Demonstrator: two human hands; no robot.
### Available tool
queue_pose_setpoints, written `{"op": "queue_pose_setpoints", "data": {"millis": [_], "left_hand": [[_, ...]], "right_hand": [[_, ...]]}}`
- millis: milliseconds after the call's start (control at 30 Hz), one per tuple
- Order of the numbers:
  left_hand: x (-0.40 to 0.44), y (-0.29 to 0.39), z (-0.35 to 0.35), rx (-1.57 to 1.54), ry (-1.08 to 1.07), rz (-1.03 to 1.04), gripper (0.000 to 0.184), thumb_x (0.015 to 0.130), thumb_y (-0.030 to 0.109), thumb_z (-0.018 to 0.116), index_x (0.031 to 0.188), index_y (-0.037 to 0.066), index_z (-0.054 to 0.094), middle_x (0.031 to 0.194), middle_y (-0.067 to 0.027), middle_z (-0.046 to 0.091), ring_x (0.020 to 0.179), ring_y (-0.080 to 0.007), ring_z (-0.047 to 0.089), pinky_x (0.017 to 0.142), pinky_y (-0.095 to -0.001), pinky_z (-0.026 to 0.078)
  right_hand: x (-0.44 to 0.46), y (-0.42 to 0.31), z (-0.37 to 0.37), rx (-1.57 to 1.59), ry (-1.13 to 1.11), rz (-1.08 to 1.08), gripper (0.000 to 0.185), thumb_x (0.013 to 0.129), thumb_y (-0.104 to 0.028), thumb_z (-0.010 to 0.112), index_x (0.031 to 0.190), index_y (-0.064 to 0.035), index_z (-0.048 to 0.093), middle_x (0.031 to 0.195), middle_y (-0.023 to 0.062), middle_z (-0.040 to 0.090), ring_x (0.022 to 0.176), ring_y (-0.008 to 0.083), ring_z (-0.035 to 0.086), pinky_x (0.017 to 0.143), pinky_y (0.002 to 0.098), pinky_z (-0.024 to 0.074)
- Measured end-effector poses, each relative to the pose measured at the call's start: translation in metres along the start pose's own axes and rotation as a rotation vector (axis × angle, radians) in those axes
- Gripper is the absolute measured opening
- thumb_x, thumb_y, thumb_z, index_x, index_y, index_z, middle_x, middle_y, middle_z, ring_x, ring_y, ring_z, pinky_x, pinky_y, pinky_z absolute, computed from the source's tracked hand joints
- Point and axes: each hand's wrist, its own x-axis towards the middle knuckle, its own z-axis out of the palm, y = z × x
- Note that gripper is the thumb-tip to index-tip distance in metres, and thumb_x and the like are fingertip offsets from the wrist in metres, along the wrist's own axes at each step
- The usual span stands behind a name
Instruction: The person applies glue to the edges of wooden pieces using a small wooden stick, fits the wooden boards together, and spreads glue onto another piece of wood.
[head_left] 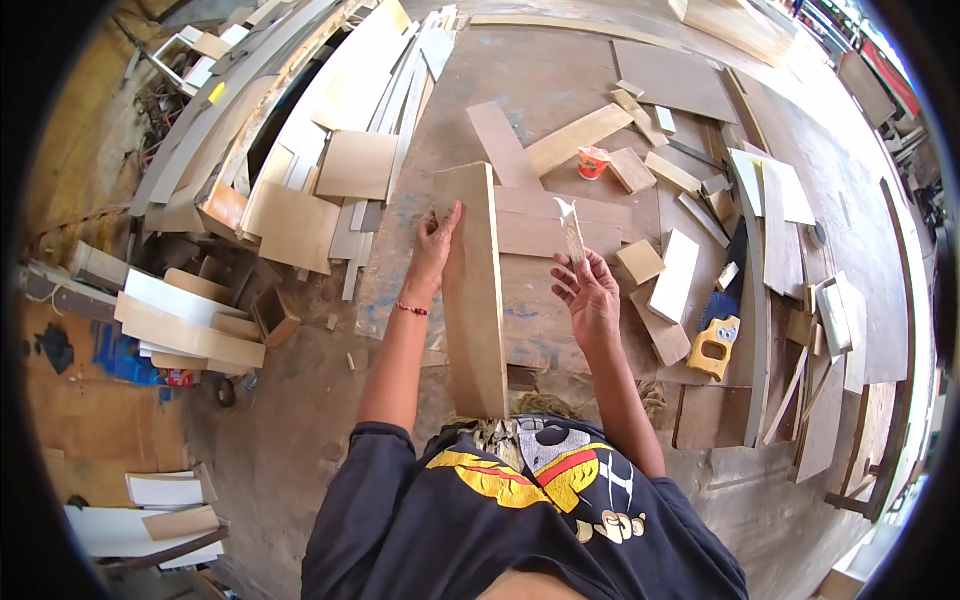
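Note:
My left hand [437,242] is closed on the left side of a long wooden board [472,300], which reaches from the workbench towards my shirt. The board's pale narrow edge faces right. Between the thumb and fingers of my right hand [590,290] is a thin wooden stick [573,235], its upper tip coated with something white. The stick is to the right of the board and apart from it. Beyond my right hand, a small red-and-white cup [592,163] stands among wood offcuts; its contents cannot be made out.
Flat brown boards [560,220] lie on the workbench [420,165] behind my hands. To the right are a handsaw with a yellow handle [714,348], a white block [675,275] and several offcuts. Stacked panels [370,165] crowd the left, with more scraps [195,320] lower down.

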Motion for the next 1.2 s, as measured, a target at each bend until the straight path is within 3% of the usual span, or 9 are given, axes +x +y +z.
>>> {"op": "queue_pose_setpoints", "data": {"millis": [133, 233, 467, 667, 867, 933, 1200], "left_hand": [[0.006, 0.001, -0.002, -0.125, -0.1, -0.186, 0.038, 0.085, 0.04, 0.061, 0.099, 0.005, 0.056, 0.087, -0.0011, 0.06, 0.074, -0.0086, 0.057, 0.063, -0.0263, 0.049], [0.005, -0.014, 0.005, -0.22, -0.104, -0.211, 0.043, 0.086, 0.044, 0.056, 0.105, 0.005, 0.056, 0.085, -0.0015, 0.06, 0.072, -0.009, 0.058, 0.06, -0.0253, 0.049], [-0.017, -0.029, 0.006, -0.15, -0.156, -0.263, 0.057, 0.088, 0.057, 0.043, 0.113, 0.007, 0.053, 0.085, -0.0015, 0.059, 0.069, -0.0094, 0.057, 0.057, -0.0239, 0.049], [-0.016, -0.033, 0.007, -0.142, -0.183, -0.317, 0.067, 0.085, 0.064, 0.038, 0.118, 0.007, 0.05, 0.084, -0.0011, 0.056, 0.071, -0.0072, 0.055, 0.058, -0.023, 0.048], [-0.015, -0.038, 0.01, -0.139, -0.146, -0.35, 0.071, 0.082, 0.067, 0.04, 0.119, 0.008, 0.05, 0.081, 0.0004, 0.054, 0.066, -0.0065, 0.051, 0.054, -0.0219, 0.045], [-0.017, -0.034, 0.012, -0.135, -0.146, -0.357, 0.07, 0.082, 0.067, 0.041, 0.118, 0.008, 0.05, 0.08, 0.001, 0.053, 0.065, -0.006, 0.05, 0.053, -0.0217, 0.044], [-0.021, -0.029, 0.014, -0.134, -0.201, -0.324, 0.067, 0.083, 0.066, 0.043, 0.115, 0.008, 0.052, 0.076, 0.0027, 0.051, 0.062, -0.0043, 0.049, 0.05, -0.0206, 0.042]], "right_hand": [[0.009, 0.004, 0.008, -0.042, -0.154, -0.028, 0.023, 0.092, -0.022, 0.053, 0.11, -0.0079, 0.054, 0.09, 0.0054, 0.064, 0.078, 0.0105, 0.057, 0.072, 0.0262, 0.0444], [0.011, 0.009, 0.016, -0.091, -0.161, -0.012, 0.024, 0.092, -0.023, 0.053, 0.109, -0.0067, 0.057, 0.085, 0.0034, 0.063, 0.074, 0.0077, 0.055, 0.071, 0.0237, 0.0435], [0.022, 0.028, 0.01, -0.134, -0.148, 0.006, 0.025, 0.093, -0.025, 0.05, 0.106, -0.0062, 0.059, 0.086, 0.0031, 0.062, 0.076, 0.008, 0.055, 0.072, 0.0266, 0.0436], [0.037, 0.032, 0.011, -0.377, -0.196, -0.175, 0.025, 0.092, -0.02, 0.053, 0.11, -0.0056, 0.062, 0.09, 0.0004, 0.063, 0.083, 0.0049, 0.053, 0.078, 0.022, 0.0389], [0.056, 0.031, 0.021, -0.467, -0.164, -0.306, 0.023, 0.091, -0.014, 0.054, 0.109, -0.0033, 0.063, 0.099, 0.0023, 0.063, 0.092, 0.009, 0.053, 0.089, 0.0224, 0.0371], [0.061, 0.03, 0.026, -0.547, -0.157, -0.385, 0.02, 0.09, -0.004, 0.051, 0.106, -0.0048, 0.065, 0.093, 0.0032, 0.063, 0.09, 0.0105, 0.053, 0.084, 0.0228, 0.0391], [0.051, 0.021, 0.027, -0.98, -0.148, -0.709, 0.025, 0.082, 0.003, 0.056, 0.099, -0.011, 0.068, 0.09, 0.0075, 0.063, 0.084, 0.02, 0.057, 0.073, 0.0284, 0.0444]]}}
